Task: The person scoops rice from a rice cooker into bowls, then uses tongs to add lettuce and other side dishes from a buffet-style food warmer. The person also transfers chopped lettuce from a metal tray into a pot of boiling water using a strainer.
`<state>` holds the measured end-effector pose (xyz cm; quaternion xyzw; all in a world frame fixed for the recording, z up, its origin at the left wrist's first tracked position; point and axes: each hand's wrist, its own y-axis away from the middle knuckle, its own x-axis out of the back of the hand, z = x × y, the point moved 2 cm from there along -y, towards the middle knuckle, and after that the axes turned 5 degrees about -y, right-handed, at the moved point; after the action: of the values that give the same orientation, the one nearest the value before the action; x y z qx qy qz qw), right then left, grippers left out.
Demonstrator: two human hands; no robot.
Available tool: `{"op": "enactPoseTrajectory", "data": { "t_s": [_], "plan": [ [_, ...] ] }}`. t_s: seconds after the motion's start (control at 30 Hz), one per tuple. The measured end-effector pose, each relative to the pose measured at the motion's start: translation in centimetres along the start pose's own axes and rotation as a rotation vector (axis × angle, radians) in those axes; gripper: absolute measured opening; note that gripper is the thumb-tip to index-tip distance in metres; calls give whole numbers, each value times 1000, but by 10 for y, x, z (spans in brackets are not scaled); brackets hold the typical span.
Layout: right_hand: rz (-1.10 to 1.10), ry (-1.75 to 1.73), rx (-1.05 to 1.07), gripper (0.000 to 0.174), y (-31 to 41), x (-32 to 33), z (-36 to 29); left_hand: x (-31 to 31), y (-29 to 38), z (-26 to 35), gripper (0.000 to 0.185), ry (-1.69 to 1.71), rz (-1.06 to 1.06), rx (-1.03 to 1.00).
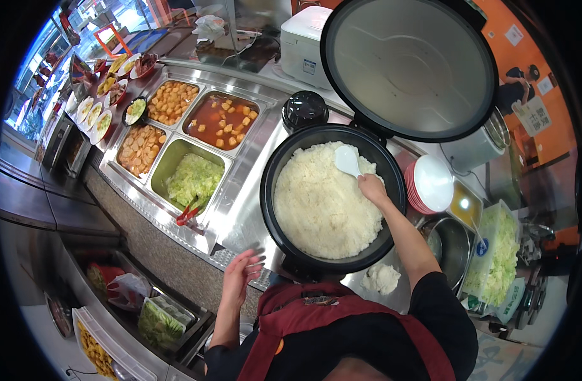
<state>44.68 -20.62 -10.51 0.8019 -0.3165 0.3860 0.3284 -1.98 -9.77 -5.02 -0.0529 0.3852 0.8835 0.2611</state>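
My right hand (373, 189) grips the handle of a white rice paddle (347, 161), whose blade rests on cooked white rice (324, 205). The rice fills much of a large round black rice cooker (269, 200) with its lid (410, 66) raised behind. My left hand (245, 270) is held in the air to the lower left of the cooker, fingers apart, holding nothing. A lump of rice (381, 278) lies on the steel counter near the cooker's front right edge. A stack of red and white bowls (429, 185) stands just right of the cooker.
Left are steel food pans (224, 166) with cabbage, tofu cubes in sauce and other dishes; red-handled tongs (188, 215) lie in one. Black bowls (305, 109) sit behind the cooker. A steel pot (450, 243) and a shredded cabbage tub (498, 252) are right. Another person (515, 88) stands far right.
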Motion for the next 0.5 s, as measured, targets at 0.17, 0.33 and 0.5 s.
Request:
{"op": "enactPoseTrajectory", "data": {
  "t_s": [0.17, 0.33, 0.5],
  "plan": [
    [-193, -221, -52, 39, -36, -23, -27, 31, -16, 12, 36, 106, 188, 7],
    [-534, -81, 182, 36, -44, -53, -76, 23, -31, 22, 34, 130, 149, 8],
    [-593, 44, 315, 37, -8, -55, -89, 21, -25, 23, 35, 160, 165, -12]
  ]
}}
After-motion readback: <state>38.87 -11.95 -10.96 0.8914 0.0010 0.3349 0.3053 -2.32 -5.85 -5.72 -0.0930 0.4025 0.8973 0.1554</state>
